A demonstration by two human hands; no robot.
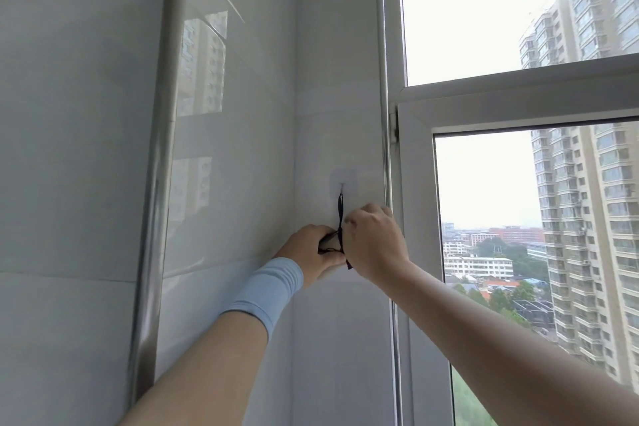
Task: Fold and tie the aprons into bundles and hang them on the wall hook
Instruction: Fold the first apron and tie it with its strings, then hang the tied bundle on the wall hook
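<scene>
Forearms [207,356] raised to white wall [242,149]. Grips dark apron tie [340,211] in left hand [313,252], fingers curled; pinches same tie with right hand [375,245] fingers, just below wall hook [342,181] carrying its top end.

1. The one view is worn on the person's head, behind both forearms, which come in from the bottom edge.
2. It faces forward at a tiled wall [242,166]. The left hand [313,249] and right hand [375,245] meet on a dark strap [340,211] just below the middle.
3. It is close, so the forearms fill the lower part.
4. The wide lens takes in a metal strip [162,149] left of the hands and a window frame [415,183] right of them.
</scene>
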